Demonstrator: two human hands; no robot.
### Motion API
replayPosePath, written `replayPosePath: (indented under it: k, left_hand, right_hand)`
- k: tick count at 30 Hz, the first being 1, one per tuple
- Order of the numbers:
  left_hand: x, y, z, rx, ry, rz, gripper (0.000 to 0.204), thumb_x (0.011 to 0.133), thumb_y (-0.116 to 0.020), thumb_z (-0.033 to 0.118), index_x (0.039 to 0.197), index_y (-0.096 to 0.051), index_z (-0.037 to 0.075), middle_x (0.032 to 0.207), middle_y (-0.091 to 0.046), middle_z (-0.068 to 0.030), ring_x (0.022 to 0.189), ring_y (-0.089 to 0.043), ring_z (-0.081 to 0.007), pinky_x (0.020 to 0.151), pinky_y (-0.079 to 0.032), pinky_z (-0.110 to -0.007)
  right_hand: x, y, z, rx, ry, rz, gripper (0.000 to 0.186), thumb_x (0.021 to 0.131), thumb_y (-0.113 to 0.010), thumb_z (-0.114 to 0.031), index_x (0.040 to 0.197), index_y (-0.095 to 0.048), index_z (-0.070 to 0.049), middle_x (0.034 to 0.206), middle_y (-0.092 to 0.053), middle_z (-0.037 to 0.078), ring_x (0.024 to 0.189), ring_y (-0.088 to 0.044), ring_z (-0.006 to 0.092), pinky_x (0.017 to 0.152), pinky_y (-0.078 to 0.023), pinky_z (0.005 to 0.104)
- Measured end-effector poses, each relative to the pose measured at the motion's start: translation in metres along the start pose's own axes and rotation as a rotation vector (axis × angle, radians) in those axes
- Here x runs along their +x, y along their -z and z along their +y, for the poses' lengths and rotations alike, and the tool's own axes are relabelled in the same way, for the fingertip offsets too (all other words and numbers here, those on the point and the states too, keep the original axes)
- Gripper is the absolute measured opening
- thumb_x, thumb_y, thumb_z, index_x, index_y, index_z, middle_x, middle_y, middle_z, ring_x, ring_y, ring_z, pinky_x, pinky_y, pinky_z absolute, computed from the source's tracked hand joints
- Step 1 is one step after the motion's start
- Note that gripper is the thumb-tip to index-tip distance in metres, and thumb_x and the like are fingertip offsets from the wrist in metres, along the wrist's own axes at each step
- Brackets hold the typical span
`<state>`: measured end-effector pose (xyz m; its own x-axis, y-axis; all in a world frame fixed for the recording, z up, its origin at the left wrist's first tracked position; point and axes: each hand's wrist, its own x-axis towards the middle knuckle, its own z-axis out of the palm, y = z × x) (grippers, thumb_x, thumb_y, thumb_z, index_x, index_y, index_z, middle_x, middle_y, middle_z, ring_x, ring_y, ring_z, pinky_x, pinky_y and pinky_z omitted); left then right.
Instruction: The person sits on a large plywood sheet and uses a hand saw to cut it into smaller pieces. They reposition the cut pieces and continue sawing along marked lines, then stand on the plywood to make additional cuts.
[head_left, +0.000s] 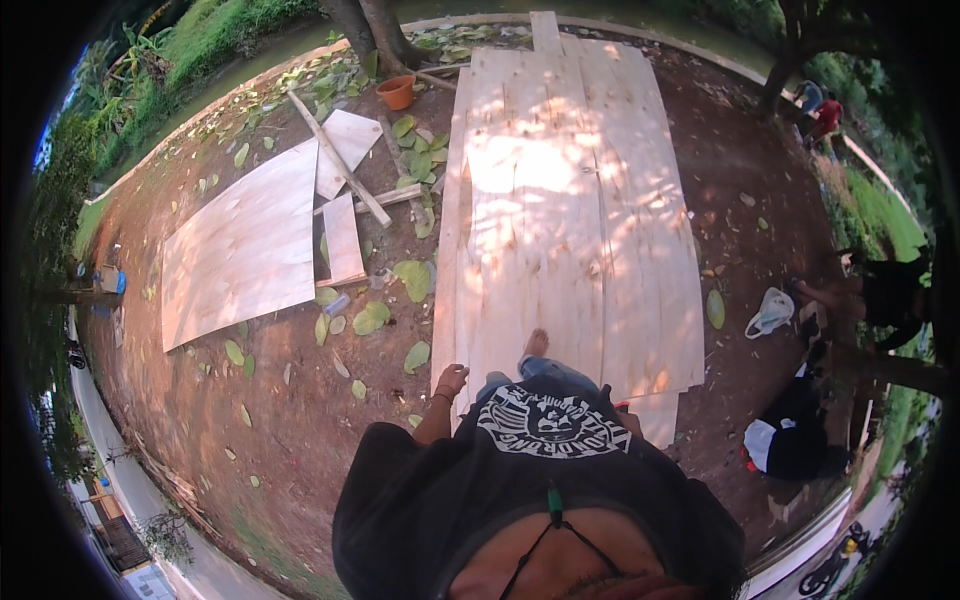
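Large pale plywood sheets (560,230) lie flat on the ground in front of me, their far part bright with dappled sunlight. My bare foot (537,343) rests on them. My left hand (453,380) is closed at the near left edge of the plywood; whatever its fingers hold is too small to make out. Most of my right hand (631,421) is hidden behind my dark shirt. Beside it shows a small red thing (622,406), its kind unclear. The fingers of that hand are out of sight.
Left lie another plywood sheet (240,250), smaller offcuts (345,240) and a wooden batten (340,160). An orange pot (397,93) stands by a tree trunk. At right are a white plastic bag (769,313), a dark bundle (800,430) and a person (885,295). Others stand farther off.
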<state>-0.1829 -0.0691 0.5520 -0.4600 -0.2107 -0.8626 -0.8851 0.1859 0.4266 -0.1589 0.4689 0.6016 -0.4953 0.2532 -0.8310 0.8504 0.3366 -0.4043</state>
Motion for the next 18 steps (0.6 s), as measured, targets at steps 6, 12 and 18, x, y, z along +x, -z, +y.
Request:
replayPosePath:
  k: [6,12,18]
  left_hand:
    - [0.029,-0.002,0.082,-0.202,-0.128,-0.004,0.048,0.099,-0.065,0.033,0.140,-0.056,0.010,0.120,-0.071,-0.0083,0.098,-0.072,-0.0215,0.064,-0.052,-0.035]
    - [0.053,-0.011,0.105,0.045,-0.144,-0.033,0.044,0.096,-0.067,0.032,0.124,-0.068,-0.001,0.110,-0.074,-0.0166,0.093,-0.074,-0.0255,0.081,-0.059,-0.037]
    - [0.129,0.018,0.122,0.492,-0.238,-0.170,0.043,0.095,-0.060,0.038,0.116,-0.073,0.003,0.110,-0.075,-0.0196,0.104,-0.072,-0.0332,0.092,-0.055,-0.043]
  right_hand:
    - [0.036,0.014,-0.155,0.208,0.014,-0.080,0.018,0.095,-0.065,-0.019,0.098,-0.061,-0.002,0.071,-0.063,0.008,0.052,-0.061,0.0161,0.045,-0.050,0.0318]
    - [0.098,0.009,-0.265,0.205,0.191,-0.078,0.020,0.095,-0.066,-0.021,0.093,-0.061,-0.002,0.071,-0.062,0.006,0.054,-0.061,0.0142,0.047,-0.049,0.0305]
    - [0.142,-0.001,-0.345,0.083,0.095,-0.062,0.027,0.090,-0.071,-0.026,0.081,-0.065,-0.002,0.067,-0.063,0.004,0.055,-0.062,0.0161,0.051,-0.049,0.0331]
